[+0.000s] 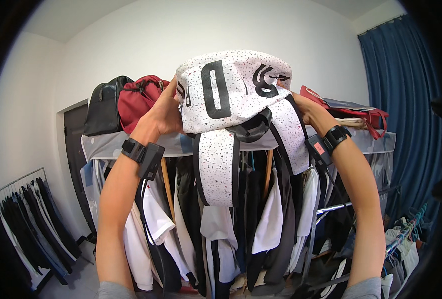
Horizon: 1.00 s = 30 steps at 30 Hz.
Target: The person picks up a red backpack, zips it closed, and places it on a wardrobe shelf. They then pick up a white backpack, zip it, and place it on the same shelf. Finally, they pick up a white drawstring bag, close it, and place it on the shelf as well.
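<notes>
- Speckled bag (238,89): white fabric scattered with small dark and reddish flecks, bearing large black printed characters; the body is softly creased and rounded along its upper edge.
- Shoulder straps (216,169): two broad, speckled bands with black edging, hanging below the body; a black loop handle (253,127) lies between them.
- Position: raised before the person, in front of the upper edge of a fabric-covered wardrobe (99,144); whether the bag touches its top cannot be told.
- Left hand (167,112): clasped on the bag's left side; the fingers are largely hidden, so their exact bend cannot be told.
- Right hand (303,108): clasped on the opposite side, near the right strap; its fingers are likewise mostly concealed.
- Wardrobe contents: white, grey and black garments (267,229), hung closely together.
- Wardrobe top: a black bag (105,107) beside a gathered red bag (138,102) at left; a flatter red bag (378,119) at right. Their contents are not visible.
</notes>
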Tool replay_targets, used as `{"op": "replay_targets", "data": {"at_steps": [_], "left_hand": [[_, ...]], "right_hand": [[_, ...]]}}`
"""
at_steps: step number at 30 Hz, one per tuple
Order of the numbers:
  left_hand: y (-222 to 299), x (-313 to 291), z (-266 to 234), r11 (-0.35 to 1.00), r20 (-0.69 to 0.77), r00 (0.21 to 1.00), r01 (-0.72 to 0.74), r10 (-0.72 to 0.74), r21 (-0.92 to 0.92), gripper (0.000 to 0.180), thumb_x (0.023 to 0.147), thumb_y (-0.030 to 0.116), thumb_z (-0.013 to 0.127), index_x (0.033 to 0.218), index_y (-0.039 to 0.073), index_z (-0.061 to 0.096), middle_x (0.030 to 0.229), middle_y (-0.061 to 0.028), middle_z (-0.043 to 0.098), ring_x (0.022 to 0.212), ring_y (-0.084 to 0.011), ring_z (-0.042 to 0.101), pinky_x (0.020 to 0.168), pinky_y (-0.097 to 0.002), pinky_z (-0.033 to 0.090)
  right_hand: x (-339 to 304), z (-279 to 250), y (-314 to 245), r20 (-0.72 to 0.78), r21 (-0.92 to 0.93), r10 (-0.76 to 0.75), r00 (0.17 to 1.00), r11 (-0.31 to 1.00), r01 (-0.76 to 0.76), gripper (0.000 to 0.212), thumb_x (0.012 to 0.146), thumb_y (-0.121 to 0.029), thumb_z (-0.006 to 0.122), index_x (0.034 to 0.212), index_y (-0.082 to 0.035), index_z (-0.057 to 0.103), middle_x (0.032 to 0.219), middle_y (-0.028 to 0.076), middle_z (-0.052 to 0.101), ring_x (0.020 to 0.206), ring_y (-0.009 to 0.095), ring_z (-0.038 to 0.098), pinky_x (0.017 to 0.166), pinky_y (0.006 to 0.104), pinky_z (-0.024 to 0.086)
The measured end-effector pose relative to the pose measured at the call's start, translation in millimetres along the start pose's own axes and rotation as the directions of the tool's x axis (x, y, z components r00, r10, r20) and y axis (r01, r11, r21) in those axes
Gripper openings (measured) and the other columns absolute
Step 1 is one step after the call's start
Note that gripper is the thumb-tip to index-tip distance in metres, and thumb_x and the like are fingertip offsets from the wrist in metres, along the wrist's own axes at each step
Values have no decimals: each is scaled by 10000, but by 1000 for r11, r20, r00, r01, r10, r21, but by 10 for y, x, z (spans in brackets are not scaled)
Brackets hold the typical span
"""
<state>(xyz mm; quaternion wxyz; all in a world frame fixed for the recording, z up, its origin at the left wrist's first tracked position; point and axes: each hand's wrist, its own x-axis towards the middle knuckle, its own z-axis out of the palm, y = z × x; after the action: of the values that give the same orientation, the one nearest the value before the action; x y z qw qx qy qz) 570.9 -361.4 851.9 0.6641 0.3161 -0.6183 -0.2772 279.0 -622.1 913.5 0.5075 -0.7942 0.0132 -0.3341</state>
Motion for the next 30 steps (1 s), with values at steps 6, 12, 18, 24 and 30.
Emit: {"op": "replay_targets", "data": {"at_steps": [6,12,18,24,30], "left_hand": [[-58,-63,232,993,-40,999,-33,29,-116,748,940,667,526,1442,114,480,1432,-85,557,1298,-286,555,1100,-515,436],[42,-23,392,986,45,990,-125,131,-113,451,1009,439,460,1178,72,660,1201,-85,686,1146,-250,635,1027,-490,496],[410,309,201,928,-82,926,-373,370,-22,341,978,369,454,1076,94,629,1043,-25,622,1091,-224,600,992,-491,511],[688,648,79,841,-51,840,-541,541,8,386,978,372,458,1137,55,610,1105,-80,667,1047,-270,669,969,-440,552],[1081,1119,-225,641,168,640,-765,750,53,283,1009,294,432,1066,84,612,1112,-37,666,1144,-169,624,933,-340,546]], "right_hand": [[-276,175,-69,2,233,-63,998,971,61,611,969,-576,576,1164,-3,665,1066,132,741,856,202,734,757,363,634],[-286,239,-313,-34,-127,-364,931,925,357,814,843,-468,797,1428,-95,371,1390,173,514,1228,267,560,1021,439,516],[-103,152,-847,-27,-329,-617,787,749,575,809,813,-499,816,1340,-11,445,1201,224,641,1021,259,699,864,361,605],[56,61,-1235,55,-401,-706,706,631,664,520,957,-241,703,1387,-70,467,1193,106,664,1023,150,687,841,278,612],[190,76,-1470,192,-194,-854,483,450,872,595,856,-129,772,1375,-27,498,1239,95,630,1065,206,634,931,360,545]]}}
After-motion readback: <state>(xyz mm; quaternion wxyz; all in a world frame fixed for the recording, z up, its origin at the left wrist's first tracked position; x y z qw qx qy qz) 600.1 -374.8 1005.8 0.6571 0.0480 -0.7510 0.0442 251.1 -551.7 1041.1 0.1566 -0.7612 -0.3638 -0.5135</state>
